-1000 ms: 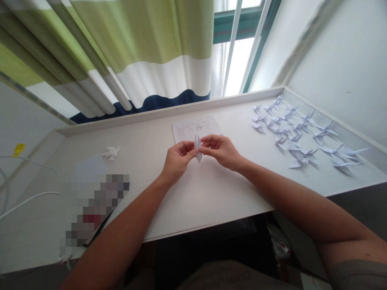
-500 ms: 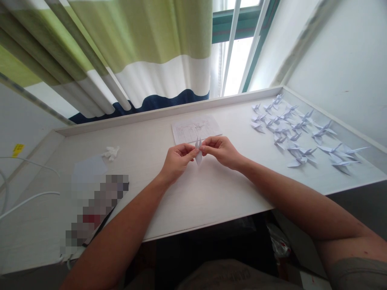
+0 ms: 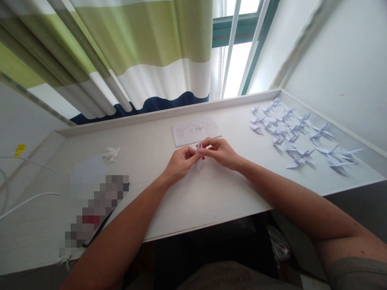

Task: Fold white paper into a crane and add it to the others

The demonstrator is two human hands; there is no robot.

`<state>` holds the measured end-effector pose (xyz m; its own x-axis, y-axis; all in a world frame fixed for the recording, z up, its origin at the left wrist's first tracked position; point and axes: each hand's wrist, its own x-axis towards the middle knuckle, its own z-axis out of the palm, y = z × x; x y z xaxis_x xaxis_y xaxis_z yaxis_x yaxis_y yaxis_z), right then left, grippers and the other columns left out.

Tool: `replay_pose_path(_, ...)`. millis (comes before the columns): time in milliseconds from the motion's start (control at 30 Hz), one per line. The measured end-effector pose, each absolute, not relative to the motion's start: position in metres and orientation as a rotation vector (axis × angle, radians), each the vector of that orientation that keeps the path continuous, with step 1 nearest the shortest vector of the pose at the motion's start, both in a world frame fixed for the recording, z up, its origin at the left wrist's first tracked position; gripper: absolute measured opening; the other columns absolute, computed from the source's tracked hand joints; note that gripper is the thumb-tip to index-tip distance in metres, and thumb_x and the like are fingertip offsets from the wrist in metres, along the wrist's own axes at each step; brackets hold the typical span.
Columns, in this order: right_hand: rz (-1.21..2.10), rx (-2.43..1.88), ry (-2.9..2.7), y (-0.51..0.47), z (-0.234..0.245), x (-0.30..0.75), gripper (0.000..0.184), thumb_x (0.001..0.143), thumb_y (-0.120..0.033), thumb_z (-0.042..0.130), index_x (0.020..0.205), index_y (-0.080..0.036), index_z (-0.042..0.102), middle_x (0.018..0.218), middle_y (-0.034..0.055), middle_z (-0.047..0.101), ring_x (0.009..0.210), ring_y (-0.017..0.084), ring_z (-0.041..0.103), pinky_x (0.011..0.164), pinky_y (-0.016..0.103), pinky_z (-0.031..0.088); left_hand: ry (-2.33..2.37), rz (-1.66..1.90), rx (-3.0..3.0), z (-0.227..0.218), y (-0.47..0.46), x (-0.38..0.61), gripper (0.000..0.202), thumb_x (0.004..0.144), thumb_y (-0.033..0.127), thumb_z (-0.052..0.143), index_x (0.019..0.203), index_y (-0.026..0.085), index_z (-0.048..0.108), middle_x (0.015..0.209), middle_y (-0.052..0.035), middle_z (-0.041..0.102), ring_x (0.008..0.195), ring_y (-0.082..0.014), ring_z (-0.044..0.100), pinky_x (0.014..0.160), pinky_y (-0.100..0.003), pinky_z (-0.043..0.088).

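Table (image 3: 211, 201), white, raised rim along back and sides, fills most of the view; striped curtain (image 3: 157, 32) hangs behind it. Folded paper cranes (image 3: 299, 125) spread over the right-hand part of the table, well apart from the hands. A pixelated object (image 3: 99, 205) lies at left, beside the left forearm; identity cannot be told. Plain paper sheet (image 3: 89, 169) just beyond that, printed sheet (image 3: 196, 131) just past the hands. Left hand (image 3: 180, 163) and right hand (image 3: 220, 151) near each other over the middle of the table, both pinched on one small folded paper (image 3: 199, 162). Its long axis runs roughly away from the body, crosswise to the line between the hands; neither hand is clearly nearer. Paper sits right of the left fingertips and left of the right ones: left thumb against its near-left side, right thumb and forefinger gripping higher up. Fingers partly hide its folds.
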<state>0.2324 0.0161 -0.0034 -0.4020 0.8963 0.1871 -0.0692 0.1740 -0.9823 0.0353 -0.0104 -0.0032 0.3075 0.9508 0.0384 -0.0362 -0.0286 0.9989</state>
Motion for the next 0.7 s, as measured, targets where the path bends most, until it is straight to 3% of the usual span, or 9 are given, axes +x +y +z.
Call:
replay_pose_path(100, 1.387, -0.782, -1.59, 0.015, -0.0025, 0.232, 0.028, 0.081, -0.044, 0.088, 0.077, -0.019, 0.075, 0.088, 0.0017, 0.07, 0.066, 0.013, 0.067, 0.068, 0.034, 0.057, 0.888, 0.945, 1.349, -0.0043, -0.0108, 0.0338, 0.044, 0.079, 0.052, 0.091, 0.081, 0.015, 0.067, 0.088, -0.0085, 0.079, 0.09, -0.0206, 0.075, 0.088, -0.035, 0.054)
replay_pose_path(333, 1.343, -0.859, -1.561, 0.0123, -0.0017, 0.2317, 0.02, 0.08, -0.032, 0.084, 0.072, -0.018, 0.073, 0.084, 0.0019, 0.07, 0.068, 0.014, 0.067, 0.066, 0.032, 0.058, 0.885, 0.892, 1.307, -0.0069, -0.0099, 0.034, 0.044, 0.078, 0.049, 0.093, 0.08, 0.016, 0.063, 0.084, -0.0061, 0.078, 0.082, -0.0206, 0.077, 0.079, -0.033, 0.054)
replay_pose_path(567, 1.472, -0.833, -1.556, 0.016, -0.0059, 0.2334, 0.031, 0.077, -0.043, 0.09, 0.077, -0.018, 0.072, 0.076, 0.0022, 0.073, 0.068, 0.016, 0.07, 0.064, 0.032, 0.059, 0.851, 0.878, 1.26, -0.0069, -0.0091, 0.0347, 0.044, 0.077, 0.05, 0.094, 0.091, 0.015, 0.071, 0.085, -0.0069, 0.081, 0.079, -0.0201, 0.077, 0.077, -0.032, 0.054)
replay_pose_path(700, 1.453, -0.846, -1.541, 0.0136, -0.0034, 0.2341, 0.032, 0.078, -0.044, 0.09, 0.078, -0.018, 0.072, 0.073, 0.0023, 0.072, 0.064, 0.016, 0.067, 0.063, 0.033, 0.055, 0.889, 0.848, 1.322, -0.0054, -0.0108, 0.0346, 0.044, 0.083, 0.053, 0.088, 0.102, 0.014, 0.078, 0.088, -0.0104, 0.082, 0.079, -0.0199, 0.075, 0.074, -0.031, 0.052)
